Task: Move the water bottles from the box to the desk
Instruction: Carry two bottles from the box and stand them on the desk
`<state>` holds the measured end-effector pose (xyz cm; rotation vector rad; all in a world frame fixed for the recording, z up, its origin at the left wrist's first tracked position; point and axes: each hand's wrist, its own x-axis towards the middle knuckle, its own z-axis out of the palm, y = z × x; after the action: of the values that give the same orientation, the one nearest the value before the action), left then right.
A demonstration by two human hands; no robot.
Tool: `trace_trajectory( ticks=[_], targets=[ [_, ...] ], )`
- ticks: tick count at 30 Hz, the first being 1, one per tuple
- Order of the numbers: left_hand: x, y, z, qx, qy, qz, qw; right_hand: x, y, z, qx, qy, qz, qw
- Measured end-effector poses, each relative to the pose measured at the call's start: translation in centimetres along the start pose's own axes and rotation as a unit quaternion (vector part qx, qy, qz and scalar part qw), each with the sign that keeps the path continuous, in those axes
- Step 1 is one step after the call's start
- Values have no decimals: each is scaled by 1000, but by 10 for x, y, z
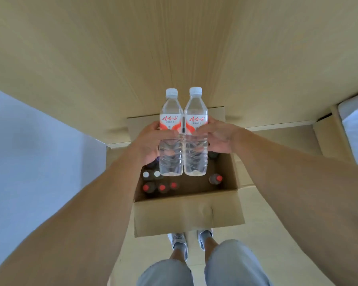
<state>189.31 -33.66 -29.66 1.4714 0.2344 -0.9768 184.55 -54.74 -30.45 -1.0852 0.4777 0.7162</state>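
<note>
A clear ribbed plastic water bottle with a white cap and red label [171, 137] is gripped by the left hand [149, 141], and a matching second bottle [195, 137] by the right hand [219, 137], fingers curled round each. Both are held upright, touching side by side, above the open brown cardboard box [188, 213]. Red- and white-capped bottles [153, 182] are left standing inside, below the pale wooden desk [132, 48].

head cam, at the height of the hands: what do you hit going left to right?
left hand → left water bottle → right water bottle → right hand. Each hand grips its own bottle; the two bottles are held upright, side by side, above the open cardboard box.
</note>
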Motion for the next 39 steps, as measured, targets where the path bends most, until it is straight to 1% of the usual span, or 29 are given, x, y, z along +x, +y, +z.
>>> trace_trajectory(
  ticks=[3, 4, 9, 14, 17, 20, 23, 26, 31, 35, 39],
  targets=[
    [-29, 36, 10, 8, -2, 20, 1000, -32, -26, 11, 13, -21, -25, 999],
    [-38, 47, 15, 13, -4, 25, 1000, -40, -34, 13, 12, -17, -32, 999],
    [-66, 87, 45, 4, 20, 56, 998, -83, -66, 15, 5, 56, -70, 996],
    [-82, 111, 87, -24, 18, 78, 996, -130, -82, 11, 45, 86, -112, 989],
    [-86, 115, 109, -26, 1, 82, 996, -156, -82, 6, 53, 50, -141, 987],
    [-90, 118, 127, -24, -19, 82, 996, -180, -80, 1, 57, 82, -151, 984],
    [-90, 119, 142, -15, -49, 81, 995, -201, -73, -3, 45, 126, -150, 980],
    [-92, 116, 154, 3, -86, 78, 993, -222, -60, -1, 60, 168, -165, 970],
    [-102, 105, 169, 58, -146, 76, 985, -248, -26, 10, 112, 182, -209, 954],
    [-118, 92, 188, 97, -193, 71, 974, -274, 8, 17, 157, 230, -237, 931],
    [-130, 69, 224, 127, -299, 56, 944, -314, 53, 15, 182, 248, -286, 908]
  ],
)
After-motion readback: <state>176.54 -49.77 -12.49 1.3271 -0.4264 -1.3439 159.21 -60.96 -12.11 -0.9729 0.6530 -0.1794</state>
